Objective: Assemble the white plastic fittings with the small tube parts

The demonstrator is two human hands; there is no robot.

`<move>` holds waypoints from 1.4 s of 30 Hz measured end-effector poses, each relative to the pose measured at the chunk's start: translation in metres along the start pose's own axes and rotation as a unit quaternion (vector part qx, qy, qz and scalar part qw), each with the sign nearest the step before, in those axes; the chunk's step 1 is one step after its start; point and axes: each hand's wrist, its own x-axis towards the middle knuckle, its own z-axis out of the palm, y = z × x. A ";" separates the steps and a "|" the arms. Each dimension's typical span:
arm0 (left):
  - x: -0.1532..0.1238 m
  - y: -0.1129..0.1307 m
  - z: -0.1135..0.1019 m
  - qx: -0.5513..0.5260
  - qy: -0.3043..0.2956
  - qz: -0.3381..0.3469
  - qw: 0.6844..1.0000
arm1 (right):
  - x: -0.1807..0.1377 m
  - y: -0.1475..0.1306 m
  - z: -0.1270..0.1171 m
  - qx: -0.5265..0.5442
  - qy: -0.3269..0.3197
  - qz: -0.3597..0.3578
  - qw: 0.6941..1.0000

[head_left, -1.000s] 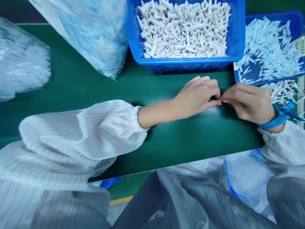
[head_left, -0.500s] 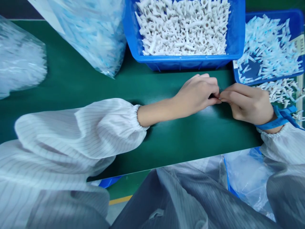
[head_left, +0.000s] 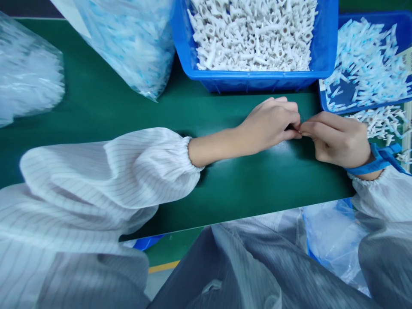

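Observation:
Over the green table (head_left: 244, 184), my left hand (head_left: 273, 124) and my right hand (head_left: 337, 137) meet fingertip to fingertip. Both are closed in a pinch, and whatever lies between the fingers is too small and too covered to make out. A blue band (head_left: 376, 159) circles my right wrist. Just beyond my left hand stands a deep blue bin (head_left: 257, 77) heaped with white plastic nozzle-like parts (head_left: 254, 38). Close behind my right hand, a loose pile of white and pale blue pieces (head_left: 384, 120) lies on the table.
At the far right, a shallow blue tray (head_left: 344, 92) holds many white tubes with light blue ends (head_left: 370, 64). Two clear bags of small parts, a bluish one (head_left: 135, 47) and a whitish one (head_left: 35, 73), lie at left. A plastic-lined container (head_left: 334, 240) sits below the table edge.
The bins and bags appear slightly shifted in the view. Both hands keep the same pinch, with the fingertips a touch further right.

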 end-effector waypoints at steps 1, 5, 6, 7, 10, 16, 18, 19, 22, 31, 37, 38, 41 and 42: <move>0.000 -0.001 0.001 -0.001 0.003 0.007 1.000 | 0.000 0.000 0.000 -0.002 0.002 -0.003 1.000; 0.001 -0.007 0.003 -0.006 0.013 0.025 1.000 | 0.000 0.002 -0.002 0.016 -0.007 0.001 1.000; 0.001 -0.008 0.004 -0.007 0.014 0.027 1.000 | -0.001 0.002 -0.002 0.027 -0.012 0.008 1.000; 0.001 -0.008 0.004 -0.009 0.014 0.027 0.999 | -0.002 0.003 -0.002 0.039 -0.017 0.015 0.999; 0.003 -0.007 0.003 -0.013 0.007 0.021 1.000 | -0.003 0.005 -0.001 0.058 -0.013 0.021 0.998; 0.005 -0.001 0.001 -0.015 0.000 -0.009 1.000 | -0.005 0.005 0.001 0.015 0.000 0.003 1.000; 0.005 0.000 0.001 -0.019 0.002 -0.010 1.000 | -0.006 0.004 0.002 0.005 -0.010 0.014 1.000; 0.005 0.000 0.001 -0.021 0.005 -0.009 1.000 | -0.006 0.003 0.002 0.001 -0.016 0.019 1.000; 0.004 -0.002 0.002 -0.017 0.019 -0.006 1.000 | -0.003 0.000 0.002 -0.016 -0.054 0.019 0.998; 0.005 -0.002 0.004 -0.020 0.037 0.004 0.999 | 0.010 -0.005 -0.012 -0.075 -0.080 -0.025 0.994; 0.014 0.007 0.002 -0.020 0.008 -0.026 0.999 | 0.009 -0.008 -0.021 -0.125 -0.073 -0.046 0.988; 0.014 0.009 0.001 -0.019 0.008 -0.027 0.999 | 0.010 -0.009 -0.022 -0.133 -0.072 -0.053 0.987; 0.013 0.012 0.000 -0.014 0.011 -0.033 0.999 | 0.015 -0.013 -0.023 -0.156 -0.074 -0.076 0.982; 0.013 0.013 -0.001 -0.011 0.007 -0.037 0.999 | 0.016 -0.014 -0.023 -0.164 -0.077 -0.081 0.980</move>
